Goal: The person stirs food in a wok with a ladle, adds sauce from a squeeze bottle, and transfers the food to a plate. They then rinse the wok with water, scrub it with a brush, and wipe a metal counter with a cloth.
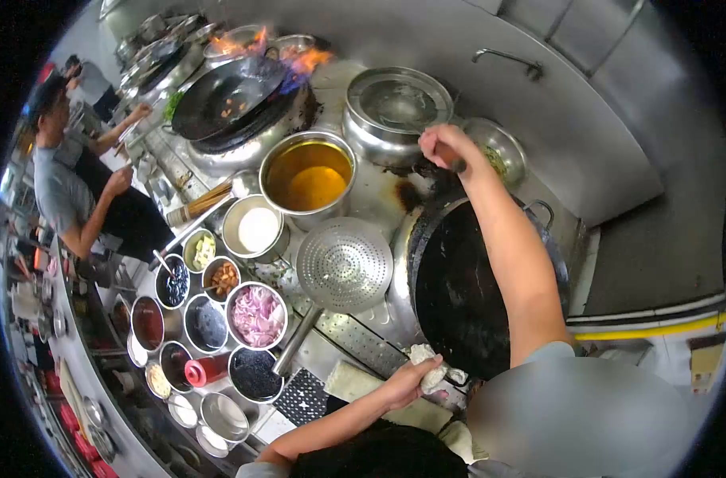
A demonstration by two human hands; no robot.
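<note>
My right hand (451, 147) is closed around a tool handle with a dark round end (458, 166). The tool's far end is hard to make out, near the steel pot of clear liquid (363, 131). Down at the front edge of the large black wok (459, 287), my left hand (411, 381) grips a bunched white cloth (428, 368). My right forearm crosses above this wok, whose inside looks dark and wet. A perforated strainer (345, 265) rests left of it, its handle slanting toward the front.
Flames (303, 64) rise behind another wok (231, 99) at the back left, where a person (60, 175) stands. A pot of orange oil (309, 179) and several seasoning tubs, one with sliced onions (256, 315), fill the left. A tap (510, 62) juts from the wall.
</note>
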